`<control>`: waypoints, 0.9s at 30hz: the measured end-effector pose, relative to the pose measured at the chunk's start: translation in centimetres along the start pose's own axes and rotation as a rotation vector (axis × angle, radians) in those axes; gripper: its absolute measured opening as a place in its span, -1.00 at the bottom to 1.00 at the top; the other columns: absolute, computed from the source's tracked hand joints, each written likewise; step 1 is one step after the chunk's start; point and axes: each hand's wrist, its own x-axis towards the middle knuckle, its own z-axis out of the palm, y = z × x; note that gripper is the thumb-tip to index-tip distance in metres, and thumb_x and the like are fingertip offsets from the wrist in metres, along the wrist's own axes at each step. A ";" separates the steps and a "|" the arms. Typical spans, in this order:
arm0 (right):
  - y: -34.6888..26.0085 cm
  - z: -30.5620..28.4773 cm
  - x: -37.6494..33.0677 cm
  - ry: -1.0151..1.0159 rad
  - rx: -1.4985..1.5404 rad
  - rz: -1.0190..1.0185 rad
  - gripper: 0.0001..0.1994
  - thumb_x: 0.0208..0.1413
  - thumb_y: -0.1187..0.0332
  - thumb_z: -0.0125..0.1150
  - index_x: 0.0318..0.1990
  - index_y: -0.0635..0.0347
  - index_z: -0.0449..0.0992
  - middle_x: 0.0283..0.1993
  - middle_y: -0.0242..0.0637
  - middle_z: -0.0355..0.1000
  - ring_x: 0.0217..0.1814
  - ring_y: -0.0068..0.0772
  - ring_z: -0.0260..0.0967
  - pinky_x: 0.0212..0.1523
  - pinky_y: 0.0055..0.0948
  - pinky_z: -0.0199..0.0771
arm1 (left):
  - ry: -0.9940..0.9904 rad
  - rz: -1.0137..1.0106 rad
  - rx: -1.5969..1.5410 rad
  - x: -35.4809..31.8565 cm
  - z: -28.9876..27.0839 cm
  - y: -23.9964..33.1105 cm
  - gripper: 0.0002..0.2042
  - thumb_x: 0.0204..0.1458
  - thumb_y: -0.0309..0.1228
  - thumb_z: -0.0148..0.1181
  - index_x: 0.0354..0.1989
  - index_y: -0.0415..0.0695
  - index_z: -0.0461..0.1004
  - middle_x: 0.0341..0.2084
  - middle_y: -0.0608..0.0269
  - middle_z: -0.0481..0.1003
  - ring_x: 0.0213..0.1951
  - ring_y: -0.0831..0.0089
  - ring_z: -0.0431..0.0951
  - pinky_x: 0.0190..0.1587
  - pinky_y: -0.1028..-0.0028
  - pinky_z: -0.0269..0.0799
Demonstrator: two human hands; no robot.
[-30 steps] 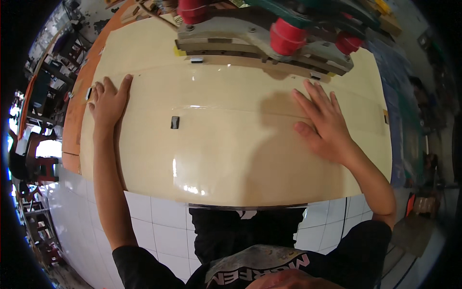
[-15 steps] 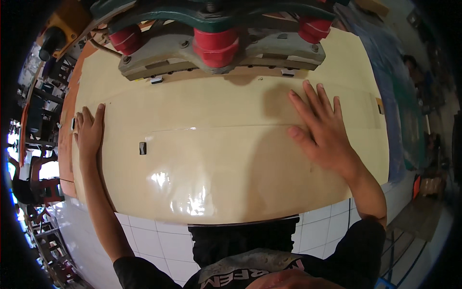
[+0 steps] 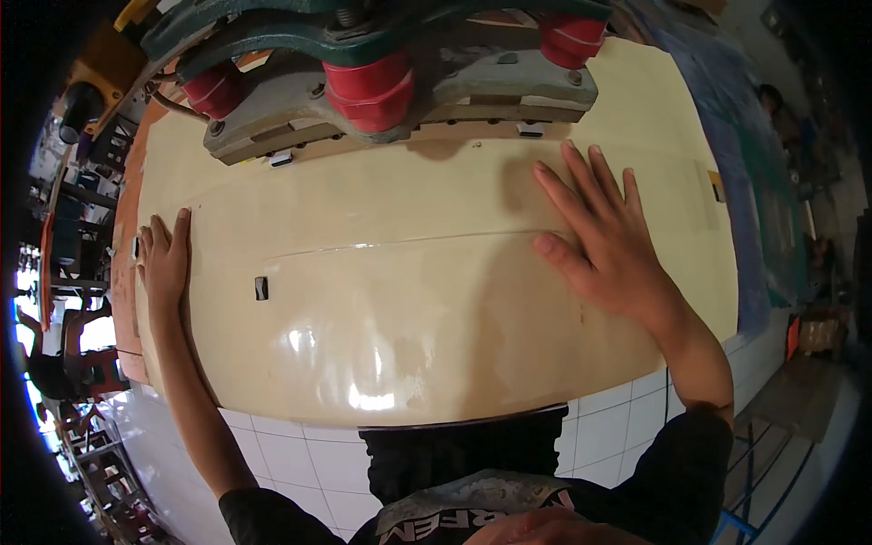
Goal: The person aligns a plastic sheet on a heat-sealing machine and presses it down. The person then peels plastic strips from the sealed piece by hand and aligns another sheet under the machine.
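A broad cream-coloured sheet [image 3: 409,318] with a glossy clear layer on its near part covers the work table. My left hand [image 3: 164,272] lies on its left edge, fingers stretched out and slightly apart. Flat on the right half rests my right hand [image 3: 613,250], palm down with fingers spread. Neither hand grips anything. A small black block [image 3: 262,288] sits on the sheet to the right of my left hand. Beyond both hands hangs a grey metal machine head [image 3: 454,95], with red cylindrical mounts [image 3: 368,91] under a green frame [image 3: 300,41].
Small pale blocks [image 3: 282,158] show below the machine head's near edge. Blue plastic sheeting [image 3: 718,118] borders the table's right side. A stool-like frame [image 3: 763,445] stands at the lower right. White floor tiles [image 3: 336,463] lie below the near edge.
The view has tilted slightly, so the machine head appears farther left. Both hands stay flat on the sheet in nearly the same places.
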 end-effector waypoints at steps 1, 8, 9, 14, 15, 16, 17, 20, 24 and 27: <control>-0.1 0.0 0.0 0.001 0.000 0.000 -0.35 0.19 -0.16 -0.06 0.37 -0.11 0.13 0.44 0.06 -0.07 0.47 0.26 -0.17 0.30 0.41 -0.27 | 0.004 0.007 -0.002 0.0 0.1 -0.1 -0.07 0.05 0.37 -0.27 0.38 -0.21 0.01 0.39 -0.12 -0.08 0.44 0.11 -0.21 0.36 -0.10 -0.35; -0.1 -0.2 0.0 0.003 -0.016 0.002 -0.34 0.19 -0.17 -0.08 0.37 -0.11 0.12 0.45 0.05 -0.08 0.47 0.24 -0.18 0.31 0.40 -0.27 | 0.017 0.049 -0.010 0.3 0.3 -0.8 -0.08 0.06 0.36 -0.25 0.37 -0.21 0.02 0.38 -0.15 -0.06 0.44 0.09 -0.20 0.35 -0.13 -0.36; -0.1 -0.1 0.0 -0.001 -0.021 0.004 -0.34 0.19 -0.17 -0.07 0.37 -0.11 0.12 0.45 0.05 -0.09 0.48 0.24 -0.18 0.31 0.40 -0.27 | 0.017 0.047 -0.010 0.0 0.0 -0.4 -0.08 0.06 0.36 -0.25 0.37 -0.21 0.02 0.38 -0.15 -0.06 0.44 0.09 -0.20 0.35 -0.13 -0.36; -0.3 -0.1 0.2 -0.005 -0.022 0.003 -0.35 0.18 -0.15 -0.04 0.37 -0.11 0.14 0.46 0.01 -0.09 0.48 0.23 -0.19 0.32 0.39 -0.28 | 0.012 0.008 -0.054 -1.1 -0.8 0.7 -0.10 0.06 0.34 -0.20 0.36 -0.22 0.04 0.37 -0.18 -0.06 0.44 0.05 -0.18 0.35 -0.14 -0.35; -0.3 0.1 0.3 -0.009 -0.015 -0.001 -0.35 0.17 -0.14 -0.03 0.37 -0.11 0.14 0.46 0.00 -0.09 0.48 0.23 -0.20 0.32 0.38 -0.29 | 0.018 -0.013 -0.046 -1.2 -0.8 0.5 -0.10 0.06 0.34 -0.20 0.36 -0.22 0.04 0.37 -0.18 -0.06 0.44 0.05 -0.18 0.35 -0.14 -0.35; -0.4 0.1 0.4 -0.003 -0.002 -0.028 -0.35 0.17 -0.14 -0.03 0.37 -0.11 0.14 0.46 0.00 -0.09 0.48 0.23 -0.20 0.32 0.38 -0.29 | 0.025 0.001 -0.045 -1.2 -1.1 0.3 -0.10 0.06 0.34 -0.19 0.36 -0.21 0.05 0.37 -0.20 -0.04 0.43 0.04 -0.17 0.34 -0.15 -0.34; -0.5 -0.1 0.3 -0.008 -0.007 -0.015 -0.35 0.17 -0.13 -0.02 0.37 -0.12 0.15 0.47 -0.02 -0.10 0.49 0.23 -0.21 0.33 0.37 -0.31 | 0.031 0.012 -0.043 -1.1 -1.2 0.0 -0.11 0.06 0.33 -0.18 0.36 -0.20 0.06 0.36 -0.21 -0.03 0.43 0.02 -0.16 0.34 -0.15 -0.33; -0.4 -0.2 0.2 -0.026 -0.017 0.008 -0.35 0.17 -0.11 0.00 0.37 -0.11 0.14 0.48 -0.04 -0.12 0.49 0.22 -0.22 0.35 0.34 -0.34 | 0.056 0.036 -0.072 -1.5 -0.8 1.3 -0.09 0.06 0.34 -0.18 0.34 -0.25 0.08 0.34 -0.30 -0.02 0.42 -0.01 -0.14 0.34 -0.16 -0.32; -0.7 -0.2 0.3 -0.049 -0.016 0.035 -0.34 0.18 -0.08 0.00 0.38 -0.04 0.13 0.49 -0.05 -0.15 0.50 0.22 -0.24 0.36 0.30 -0.37 | 0.089 0.006 -0.035 -1.4 -0.7 0.8 -0.06 0.04 0.35 -0.19 0.34 -0.29 0.07 0.34 -0.30 -0.03 0.42 -0.02 -0.15 0.35 -0.12 -0.31; -1.1 -0.3 0.5 -0.061 0.011 0.036 -0.34 0.19 -0.07 -0.01 0.38 0.00 0.13 0.49 -0.04 -0.15 0.51 0.21 -0.27 0.36 0.30 -0.38 | 0.072 0.006 -0.050 -1.5 -0.9 0.6 -0.05 0.04 0.36 -0.19 0.33 -0.30 0.07 0.34 -0.31 -0.04 0.42 -0.01 -0.15 0.35 -0.11 -0.30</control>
